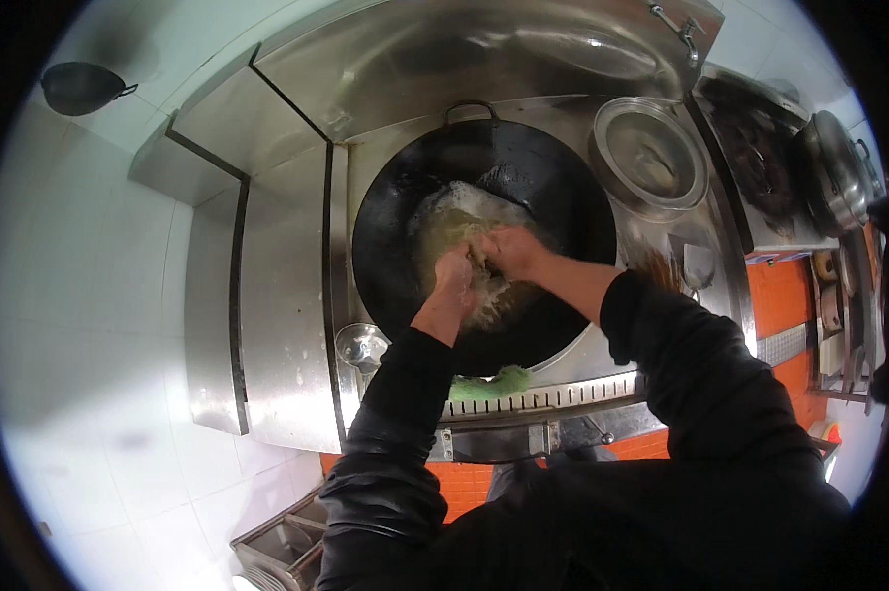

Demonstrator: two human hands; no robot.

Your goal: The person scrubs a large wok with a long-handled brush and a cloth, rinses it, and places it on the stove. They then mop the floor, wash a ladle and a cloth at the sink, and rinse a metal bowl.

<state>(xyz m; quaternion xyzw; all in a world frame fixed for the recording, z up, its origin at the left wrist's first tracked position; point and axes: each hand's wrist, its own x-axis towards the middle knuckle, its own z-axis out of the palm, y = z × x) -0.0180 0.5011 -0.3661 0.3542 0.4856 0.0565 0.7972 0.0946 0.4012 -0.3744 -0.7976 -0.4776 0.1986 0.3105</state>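
A large black wok (pixel 393 221) with a loop handle at its far side sits on the stainless steel range, holding cloudy, foamy water (pixel 467 199). Over the middle of the wok, my left hand (pixel 453 277) and my right hand (pixel 512 251) are close together. Both grip a wet, pale, stringy mass (pixel 481 258), whose exact kind I cannot tell; water splashes below it. My fingers are partly blurred and hidden by the mass. A green scouring pad or cloth (pixel 492 384) lies along the wok's near edge.
A metal bowl of liquid (pixel 650 159) stands right of the wok, under a wall tap (pixel 684 33). A ladle (pixel 362 346) rests near my left sleeve. A spatula (pixel 698 266) and a bamboo brush (pixel 655 267) lie at right. A steel pot (pixel 832 173) stands farther right, and steel panels (pixel 286 281) rise at left.
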